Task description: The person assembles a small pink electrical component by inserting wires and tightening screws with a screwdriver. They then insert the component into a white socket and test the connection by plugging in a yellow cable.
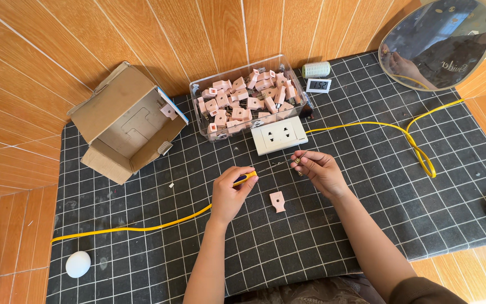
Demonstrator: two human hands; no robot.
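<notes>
Left hand (230, 191) gripped the yellow-handled screwdriver (245, 178), tip toward my right. Pink part (277, 201) lay loose between my hands, not yet fitted. Right hand (319, 169) pinched a small brass screw (297, 161). Socket plate (279, 135) just beyond, untouched.

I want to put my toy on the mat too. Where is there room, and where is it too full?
There is bare mat between the yellow cable and the near edge, right of the white egg-shaped thing. More lies right of the right hand, under the cable loop. It is crowded by the clear bin, white socket and cardboard box.
</notes>
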